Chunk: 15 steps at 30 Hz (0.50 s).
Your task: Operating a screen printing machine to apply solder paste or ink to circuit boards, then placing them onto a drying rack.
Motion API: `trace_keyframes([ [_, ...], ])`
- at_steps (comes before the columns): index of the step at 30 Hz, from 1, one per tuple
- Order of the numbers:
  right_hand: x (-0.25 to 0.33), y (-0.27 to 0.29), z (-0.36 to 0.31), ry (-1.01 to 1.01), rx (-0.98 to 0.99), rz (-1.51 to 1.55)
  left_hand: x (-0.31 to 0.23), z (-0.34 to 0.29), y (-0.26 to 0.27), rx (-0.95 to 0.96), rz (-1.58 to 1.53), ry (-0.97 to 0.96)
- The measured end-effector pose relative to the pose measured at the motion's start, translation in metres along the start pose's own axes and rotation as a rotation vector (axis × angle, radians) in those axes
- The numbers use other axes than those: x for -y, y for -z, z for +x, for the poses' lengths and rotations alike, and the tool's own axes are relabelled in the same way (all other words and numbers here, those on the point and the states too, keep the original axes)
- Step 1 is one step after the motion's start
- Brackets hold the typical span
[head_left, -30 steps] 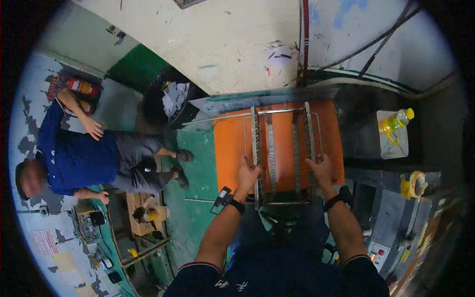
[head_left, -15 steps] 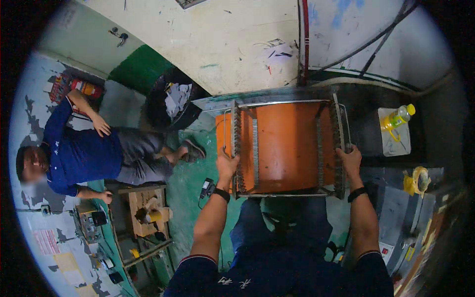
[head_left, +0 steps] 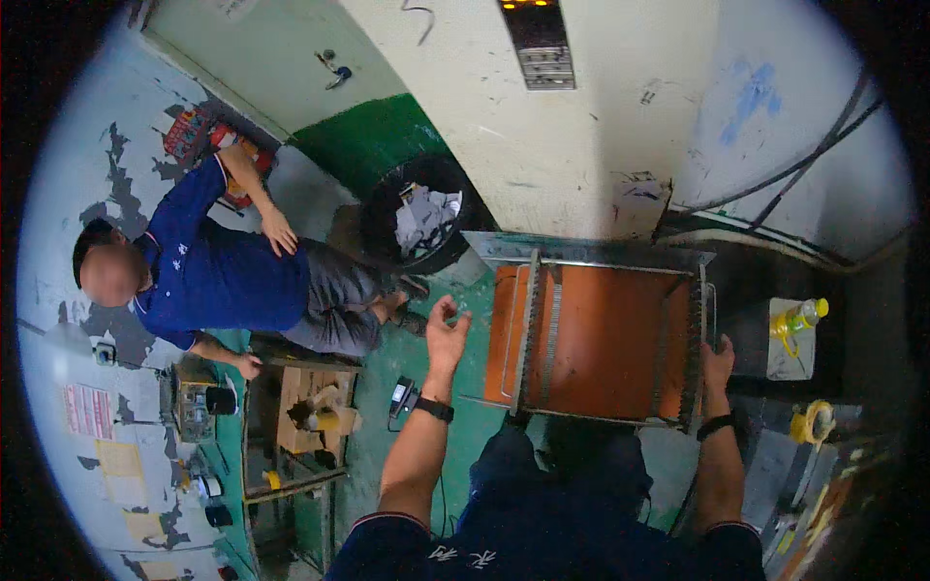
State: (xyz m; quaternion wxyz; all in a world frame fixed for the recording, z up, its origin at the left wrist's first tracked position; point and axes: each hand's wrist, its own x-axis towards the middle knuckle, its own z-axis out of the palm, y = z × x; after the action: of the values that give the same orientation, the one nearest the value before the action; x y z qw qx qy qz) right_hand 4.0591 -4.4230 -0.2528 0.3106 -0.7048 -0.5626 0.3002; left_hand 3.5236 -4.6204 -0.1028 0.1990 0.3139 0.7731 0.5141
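In front of my legs is a metal rack (head_left: pixel 529 334) with toothed side rails and a wire handle on each side. An orange panel (head_left: pixel 615 339) shows between the rails and past the left one. My left hand (head_left: pixel 449 336) is raised off the rack, to the left of its left handle; its fingers are loosely curled and apart, holding nothing. My right hand (head_left: pixel 718 364) grips the rack's right side, below the right handle (head_left: pixel 715 308); its fingertips are partly hidden by the rail.
Another person (head_left: pixel 232 261) is at the left, one hand by a work stand (head_left: pixel 291 496) with a cardboard box (head_left: pixel 308 387). A black bin (head_left: pixel 378 228) holds crumpled paper. At the right are a yellow-capped bottle (head_left: pixel 797 318) on a tray and a yellow tape roll (head_left: pixel 812 422).
My left hand has let go of the rack's left side and is apart from it. My right hand stays at the right side. The view has shifted, so the surroundings appear further right and lower.
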Motion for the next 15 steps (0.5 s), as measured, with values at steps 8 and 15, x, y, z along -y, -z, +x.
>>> trace_keyframes([
  [8,0.064,0.007,-0.107,-0.144,-0.059,-0.635,0.081,-0.042,-0.056,0.589,0.11,0.308],
  [15,0.034,-0.001,-0.073,-0.085,-0.05,-0.458,0.121,-0.04,-0.099,0.476,0.526,0.179],
])
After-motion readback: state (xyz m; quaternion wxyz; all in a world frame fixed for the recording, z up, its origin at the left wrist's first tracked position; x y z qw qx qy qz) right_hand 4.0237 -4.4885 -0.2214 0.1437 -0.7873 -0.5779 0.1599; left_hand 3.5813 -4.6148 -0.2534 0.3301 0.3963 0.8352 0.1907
